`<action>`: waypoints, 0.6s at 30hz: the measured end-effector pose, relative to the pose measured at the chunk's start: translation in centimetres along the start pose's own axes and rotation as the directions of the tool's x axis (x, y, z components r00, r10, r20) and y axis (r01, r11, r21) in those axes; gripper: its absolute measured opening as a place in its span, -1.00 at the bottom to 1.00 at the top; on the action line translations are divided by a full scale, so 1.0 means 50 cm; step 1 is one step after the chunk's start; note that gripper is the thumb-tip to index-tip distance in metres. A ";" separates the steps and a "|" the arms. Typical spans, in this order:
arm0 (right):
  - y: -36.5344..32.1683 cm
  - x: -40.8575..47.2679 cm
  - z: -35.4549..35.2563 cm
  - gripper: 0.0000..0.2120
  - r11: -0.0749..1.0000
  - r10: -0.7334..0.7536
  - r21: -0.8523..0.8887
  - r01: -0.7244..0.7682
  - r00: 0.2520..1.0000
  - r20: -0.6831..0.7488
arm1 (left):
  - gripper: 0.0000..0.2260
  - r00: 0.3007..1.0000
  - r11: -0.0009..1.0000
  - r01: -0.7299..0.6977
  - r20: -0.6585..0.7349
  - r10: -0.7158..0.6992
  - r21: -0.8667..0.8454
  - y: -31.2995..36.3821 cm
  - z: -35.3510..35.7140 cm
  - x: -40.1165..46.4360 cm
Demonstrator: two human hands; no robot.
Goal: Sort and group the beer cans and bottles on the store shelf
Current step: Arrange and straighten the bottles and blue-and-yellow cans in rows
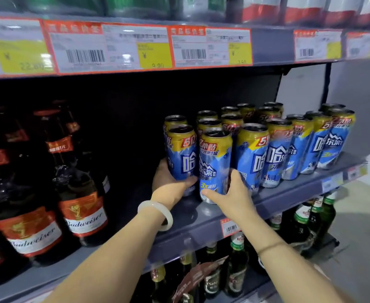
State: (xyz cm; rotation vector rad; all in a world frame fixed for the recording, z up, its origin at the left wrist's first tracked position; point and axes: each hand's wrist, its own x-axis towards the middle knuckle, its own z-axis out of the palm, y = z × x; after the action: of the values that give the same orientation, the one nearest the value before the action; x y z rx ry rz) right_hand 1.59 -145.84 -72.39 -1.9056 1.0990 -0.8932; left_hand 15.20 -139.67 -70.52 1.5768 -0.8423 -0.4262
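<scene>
The fingers of the left hand (pixel 171 182) are hidden behind the blue can (pixel 183 154) at the row's left end, so the grip on its far side cannot be judged. The right hand (pixel 234 189) covers the lower edge of the neighbouring can (pixel 215 165), and its fingertips are lost between cans. The rear cans (pixel 247 110) are seen only as rims. The Budweiser bottles (pixel 81 189) are swallowed by shadow above the labels and cut off at the left edge. The price tags (pixel 114 47) are blurred; one figure is perhaps 9.90. The goods on the top shelf (pixel 267 9) are cropped and smeared. The green bottles (pixel 236 265) below are partly masked by the shelf lip (pixel 190 235).
</scene>
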 end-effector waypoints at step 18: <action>0.011 0.022 -0.015 -0.28 0.983 0.115 0.109 -0.147 0.959 0.260 | -0.37 0.976 0.995 -0.100 0.197 0.095 0.015 -0.035 -0.066 -0.034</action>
State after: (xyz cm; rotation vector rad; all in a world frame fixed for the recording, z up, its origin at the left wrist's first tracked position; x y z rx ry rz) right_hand 1.18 -147.25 -72.30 -1.7621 0.9775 -0.6111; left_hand 16.85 -136.14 -71.88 1.5259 -1.0752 -0.5084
